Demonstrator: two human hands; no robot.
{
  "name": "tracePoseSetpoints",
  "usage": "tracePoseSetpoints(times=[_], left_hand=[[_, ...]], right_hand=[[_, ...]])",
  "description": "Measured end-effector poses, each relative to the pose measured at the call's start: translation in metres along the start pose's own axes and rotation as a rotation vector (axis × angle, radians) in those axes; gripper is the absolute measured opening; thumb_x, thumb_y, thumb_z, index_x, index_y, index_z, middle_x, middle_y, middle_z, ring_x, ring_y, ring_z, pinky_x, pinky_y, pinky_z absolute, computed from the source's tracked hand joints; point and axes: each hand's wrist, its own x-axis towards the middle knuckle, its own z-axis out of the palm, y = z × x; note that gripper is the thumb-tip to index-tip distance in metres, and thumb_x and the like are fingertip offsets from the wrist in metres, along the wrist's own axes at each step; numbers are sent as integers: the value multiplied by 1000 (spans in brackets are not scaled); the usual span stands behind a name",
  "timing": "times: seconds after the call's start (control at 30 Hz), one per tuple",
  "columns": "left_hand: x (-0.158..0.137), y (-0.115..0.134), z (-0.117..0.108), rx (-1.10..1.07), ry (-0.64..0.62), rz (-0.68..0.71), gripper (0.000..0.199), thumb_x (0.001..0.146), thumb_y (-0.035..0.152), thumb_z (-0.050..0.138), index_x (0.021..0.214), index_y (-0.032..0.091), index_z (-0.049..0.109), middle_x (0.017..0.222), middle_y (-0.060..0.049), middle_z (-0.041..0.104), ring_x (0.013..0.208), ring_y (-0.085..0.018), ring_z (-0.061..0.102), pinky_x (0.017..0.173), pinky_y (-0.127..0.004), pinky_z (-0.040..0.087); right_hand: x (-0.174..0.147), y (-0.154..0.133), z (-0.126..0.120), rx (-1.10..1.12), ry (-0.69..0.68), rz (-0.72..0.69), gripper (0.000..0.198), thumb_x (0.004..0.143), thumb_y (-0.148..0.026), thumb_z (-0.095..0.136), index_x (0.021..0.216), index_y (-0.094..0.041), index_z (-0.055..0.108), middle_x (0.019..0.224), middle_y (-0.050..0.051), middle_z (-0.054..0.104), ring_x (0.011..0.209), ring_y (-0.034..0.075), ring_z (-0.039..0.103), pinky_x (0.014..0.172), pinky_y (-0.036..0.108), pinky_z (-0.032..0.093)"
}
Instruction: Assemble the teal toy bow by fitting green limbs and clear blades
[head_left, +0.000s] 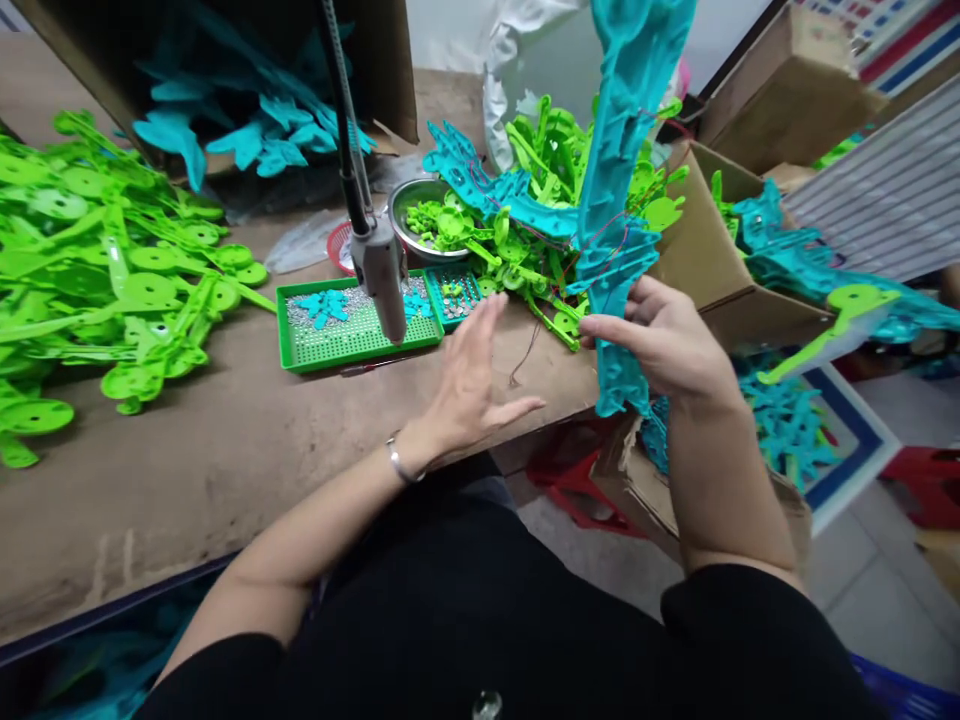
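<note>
Blue part, gripped upright in right hand, near front edge of table.
Apparent handling step; left hand spread, empty; steadying calls for it nearer.

No readable text, label, brand, number or sign on any surface in view.

Long blue part by tabletop's near right edge: upper end cut off at top; it hides some fingertips of right hand. Left hand, over near edge: fingers blurred. Hanging tool: upper end cut off, tip unclear. Grey bits in green tray: too small to identify. Green pile, tabletop's left end: cut off.
</note>
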Motion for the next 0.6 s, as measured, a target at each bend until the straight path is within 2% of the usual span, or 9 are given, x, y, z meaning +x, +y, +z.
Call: tracePoseSetpoints(times=[0.07,0.13,0.17,0.27,0.33,0.47,0.6], left_hand=[[19,-1,29,-136,-29,-11,119,77,71,68,158,15,2,160,-23,30,152,-33,25,123,-54,25],[34,0,56,-319,-50,-27,115,78,74,65,157,13,9,160,-22,30,149,-30,32,122,-49,30],[40,1,68,-424,-55,-47,110,77,73,66,155,12,16,156,-22,35,145,-30,39,119,-48,34],[51,8,94,-698,-58,-181,77,84,64,65,138,13,44,135,-18,56,124,-28,58,107,-47,47],[52,16,105,-788,-31,-260,56,89,57,62,123,14,55,122,-15,64,111,-25,63,99,-44,52],[55,26,116,-697,26,-294,31,94,42,60,112,17,61,115,-12,65,105,-23,61,96,-39,50],[66,22,119,-569,-57,-358,10,96,25,53,97,17,60,98,-7,66,95,-21,61,90,-36,50]], right_hand=[[-7,6,5,47,23,2,46,63,-51,86,95,-30,62,92,1,70,82,23,68,79,43,58],[-9,13,6,68,61,-27,43,65,-50,85,95,-29,62,95,2,71,89,22,68,82,40,57],[-9,17,5,72,76,-39,40,66,-48,84,94,-28,63,95,1,71,89,22,68,81,39,56],[-10,32,3,116,133,-24,29,68,-40,80,85,-25,64,82,-2,67,76,16,63,71,31,53],[-12,43,2,213,197,23,24,66,-35,79,81,-23,65,74,-3,64,67,12,59,65,27,49],[-15,66,-6,383,279,90,26,58,-31,83,78,-22,68,70,-4,65,64,12,59,63,27,49],[-6,90,-33,348,327,44,21,54,-28,83,69,-21,69,66,-2,68,64,15,63,68,30,53]])
